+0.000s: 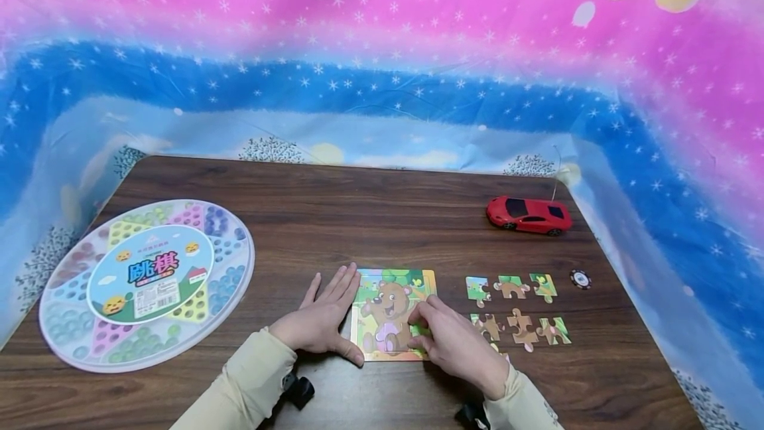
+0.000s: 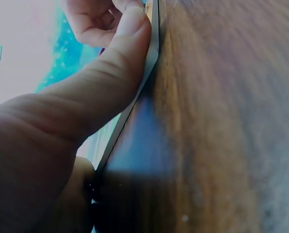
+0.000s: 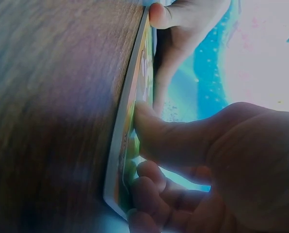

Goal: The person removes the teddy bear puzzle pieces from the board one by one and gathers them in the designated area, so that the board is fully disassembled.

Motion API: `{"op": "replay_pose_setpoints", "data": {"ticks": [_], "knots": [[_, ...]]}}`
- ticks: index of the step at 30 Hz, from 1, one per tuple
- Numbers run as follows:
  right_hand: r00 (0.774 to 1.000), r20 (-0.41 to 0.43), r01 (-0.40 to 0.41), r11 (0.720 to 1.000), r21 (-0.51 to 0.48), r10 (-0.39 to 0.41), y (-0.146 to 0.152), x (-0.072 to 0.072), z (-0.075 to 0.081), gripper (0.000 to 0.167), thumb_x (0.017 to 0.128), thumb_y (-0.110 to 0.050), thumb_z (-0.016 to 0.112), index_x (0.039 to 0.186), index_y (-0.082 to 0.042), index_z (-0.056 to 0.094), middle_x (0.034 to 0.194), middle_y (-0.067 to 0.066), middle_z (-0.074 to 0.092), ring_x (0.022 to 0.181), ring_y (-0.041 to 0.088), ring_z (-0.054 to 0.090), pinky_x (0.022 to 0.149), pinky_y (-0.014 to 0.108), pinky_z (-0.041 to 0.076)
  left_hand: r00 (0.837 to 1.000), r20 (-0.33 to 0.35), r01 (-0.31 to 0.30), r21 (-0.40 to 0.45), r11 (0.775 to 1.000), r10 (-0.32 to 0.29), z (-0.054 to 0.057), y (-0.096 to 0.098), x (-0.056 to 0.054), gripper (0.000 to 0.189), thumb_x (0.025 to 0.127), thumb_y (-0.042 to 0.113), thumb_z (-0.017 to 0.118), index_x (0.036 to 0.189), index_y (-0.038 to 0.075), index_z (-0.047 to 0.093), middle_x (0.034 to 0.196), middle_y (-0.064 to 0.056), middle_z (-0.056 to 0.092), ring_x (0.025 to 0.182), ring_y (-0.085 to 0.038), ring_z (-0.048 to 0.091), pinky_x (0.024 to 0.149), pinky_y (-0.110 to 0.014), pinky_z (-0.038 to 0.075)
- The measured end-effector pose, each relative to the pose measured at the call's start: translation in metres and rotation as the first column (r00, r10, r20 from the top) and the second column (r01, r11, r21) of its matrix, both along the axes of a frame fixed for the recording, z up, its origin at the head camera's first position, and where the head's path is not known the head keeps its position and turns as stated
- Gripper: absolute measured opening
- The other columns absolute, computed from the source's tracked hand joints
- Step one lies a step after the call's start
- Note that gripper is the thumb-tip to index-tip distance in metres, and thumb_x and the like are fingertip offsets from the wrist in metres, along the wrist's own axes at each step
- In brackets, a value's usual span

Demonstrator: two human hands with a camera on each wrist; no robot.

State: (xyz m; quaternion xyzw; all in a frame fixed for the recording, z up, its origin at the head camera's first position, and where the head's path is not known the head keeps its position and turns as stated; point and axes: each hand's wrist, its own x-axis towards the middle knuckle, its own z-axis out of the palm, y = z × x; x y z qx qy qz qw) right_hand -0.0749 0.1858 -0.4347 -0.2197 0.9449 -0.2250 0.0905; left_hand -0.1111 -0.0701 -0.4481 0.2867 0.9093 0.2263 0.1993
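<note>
The bear jigsaw puzzle (image 1: pixel 384 314) lies flat on the table in its thin board. My left hand (image 1: pixel 325 314) rests along its left side, fingers stretched out on the tabletop and fingertips at the upper left corner. Its thumb touches the lower left edge. Over the right half of the puzzle is my right hand (image 1: pixel 450 337), thumb and bent fingers pinching at a green puzzle piece (image 3: pixel 133 145) level with the board. Much of that piece is hidden by the fingers. Several loose puzzle pieces (image 1: pixel 524 330) lie in rows right of the right hand, which partly covers the nearest.
A round Chinese checkers set (image 1: pixel 71 347) with marbles lies at the left of the wooden table (image 1: pixel 358 211). A red toy car (image 1: pixel 531 215) with a thin antenna stands at the back right. Near the loose pieces lies a black-and-white poker chip (image 1: pixel 580 279). A patterned cloth (image 1: pixel 382 85) hangs behind.
</note>
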Motion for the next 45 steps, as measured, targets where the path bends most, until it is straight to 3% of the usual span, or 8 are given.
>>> {"op": "replay_pose_setpoints", "data": {"ticks": [19,28,45], "knots": [[1.0,-0.005,-0.019,0.999,0.031,0.019,0.0009,-0.0007,0.0005,0.02,0.086,-0.026,0.076,0.101,-0.016,0.067,0.089,-0.007,0.049,0.069,0.005,0.047,0.059,0.022,0.043,0.999,-0.036,-0.041,-0.036,0.999,0.039,0.0051,0.0038,0.0023,0.137,0.058,0.066,0.08,0.155,-0.001,0.01,0.162,-0.016,-0.001,0.149,-0.027,-0.003,0.115,-0.058,-0.004],[0.999,0.029,-0.023,0.999,0.041,0.021,0.0014,-0.0013,0.0031,0.023,0.086,-0.027,0.076,0.104,-0.016,0.068,0.091,-0.007,0.048,0.071,0.006,0.047,0.061,0.023,0.043,0.998,-0.039,-0.041,-0.042,0.998,0.039,0.007,0.0044,0.0025,0.137,0.058,0.065,0.081,0.154,-0.002,0.011,0.162,-0.016,0.0,0.149,-0.027,-0.002,0.115,-0.058,-0.004],[0.999,-0.001,-0.044,0.998,0.034,0.044,0.0012,0.0007,0.002,0.022,0.086,-0.024,0.076,0.103,-0.014,0.065,0.095,-0.005,0.044,0.073,0.006,0.046,0.063,0.022,0.043,0.998,-0.057,-0.037,-0.045,0.998,0.034,0.0078,0.0044,0.0027,0.136,0.059,0.066,0.08,0.154,-0.004,0.012,0.162,-0.018,0.001,0.149,-0.028,-0.001,0.115,-0.058,-0.002]]}}
